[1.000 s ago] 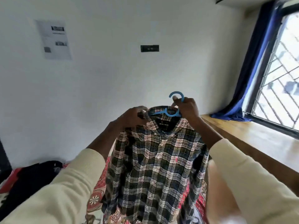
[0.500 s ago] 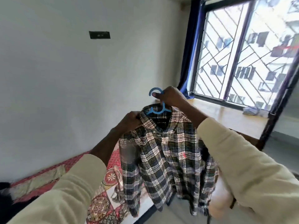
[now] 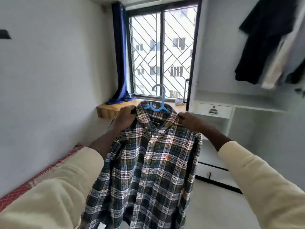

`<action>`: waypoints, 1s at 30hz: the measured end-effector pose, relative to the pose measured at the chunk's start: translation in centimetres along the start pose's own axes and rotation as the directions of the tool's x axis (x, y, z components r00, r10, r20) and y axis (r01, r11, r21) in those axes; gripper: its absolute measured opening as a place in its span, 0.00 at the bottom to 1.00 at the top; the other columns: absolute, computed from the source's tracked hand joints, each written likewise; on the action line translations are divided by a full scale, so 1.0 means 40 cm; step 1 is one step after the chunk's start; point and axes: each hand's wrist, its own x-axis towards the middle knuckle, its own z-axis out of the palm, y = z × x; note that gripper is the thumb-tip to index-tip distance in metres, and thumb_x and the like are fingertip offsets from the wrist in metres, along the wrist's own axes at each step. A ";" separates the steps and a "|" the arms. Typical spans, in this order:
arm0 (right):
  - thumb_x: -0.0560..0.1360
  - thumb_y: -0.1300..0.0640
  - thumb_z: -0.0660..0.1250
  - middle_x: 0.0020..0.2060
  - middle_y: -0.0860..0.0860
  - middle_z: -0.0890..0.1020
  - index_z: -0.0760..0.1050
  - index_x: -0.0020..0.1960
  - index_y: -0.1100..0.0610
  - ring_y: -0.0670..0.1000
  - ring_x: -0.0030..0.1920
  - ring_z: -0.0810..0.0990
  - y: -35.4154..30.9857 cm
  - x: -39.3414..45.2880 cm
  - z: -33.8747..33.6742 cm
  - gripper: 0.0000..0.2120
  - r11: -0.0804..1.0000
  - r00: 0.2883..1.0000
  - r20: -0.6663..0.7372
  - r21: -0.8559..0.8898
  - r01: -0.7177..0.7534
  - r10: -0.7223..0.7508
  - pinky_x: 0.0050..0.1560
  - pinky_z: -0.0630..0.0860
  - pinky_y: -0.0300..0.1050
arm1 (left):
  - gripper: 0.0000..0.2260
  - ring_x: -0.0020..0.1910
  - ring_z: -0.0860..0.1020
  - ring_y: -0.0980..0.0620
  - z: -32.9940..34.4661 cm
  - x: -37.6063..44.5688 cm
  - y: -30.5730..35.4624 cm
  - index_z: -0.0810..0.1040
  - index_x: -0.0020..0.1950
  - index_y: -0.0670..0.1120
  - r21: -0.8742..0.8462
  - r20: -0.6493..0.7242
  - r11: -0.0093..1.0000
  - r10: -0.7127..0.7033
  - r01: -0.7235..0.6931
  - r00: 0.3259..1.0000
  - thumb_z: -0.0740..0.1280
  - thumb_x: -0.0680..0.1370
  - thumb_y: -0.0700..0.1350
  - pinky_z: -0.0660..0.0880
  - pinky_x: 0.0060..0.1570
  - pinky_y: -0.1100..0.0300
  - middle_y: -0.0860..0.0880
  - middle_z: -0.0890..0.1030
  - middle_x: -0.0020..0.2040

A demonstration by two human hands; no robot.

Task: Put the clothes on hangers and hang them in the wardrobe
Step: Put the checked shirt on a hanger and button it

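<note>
A green, navy and white plaid shirt [image 3: 148,162] hangs on a blue plastic hanger [image 3: 159,103], held up in front of me. The hanger's hook rises above the collar. My left hand [image 3: 124,118] grips the shirt's left shoulder beside the collar. My right hand [image 3: 188,120] pinches the right shoulder. The open wardrobe [image 3: 247,103] is to the right, with dark and white clothes [image 3: 267,43] hanging at its top.
A barred window [image 3: 162,55] with a blue curtain [image 3: 120,63] lies straight ahead above a wooden sill [image 3: 107,109]. A white drawer [image 3: 214,110] sits under a wardrobe shelf. The red patterned bed [image 3: 33,184] runs along the left wall.
The view has swung right from the bed wall to the window and wardrobe. My right hand left the hanger's hook and now pinches the shirt's right shoulder.
</note>
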 end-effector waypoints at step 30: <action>0.81 0.53 0.59 0.41 0.59 0.82 0.76 0.49 0.58 0.62 0.40 0.79 1.091 0.003 -0.837 0.11 0.884 0.686 -0.717 -0.235 -0.403 0.121 0.45 0.78 0.59 | 0.19 0.41 0.80 0.47 0.990 0.972 0.823 0.80 0.41 0.42 -0.658 0.183 0.743 -0.002 0.124 0.983 0.78 0.66 0.57 0.74 0.40 0.59 0.45 0.82 0.39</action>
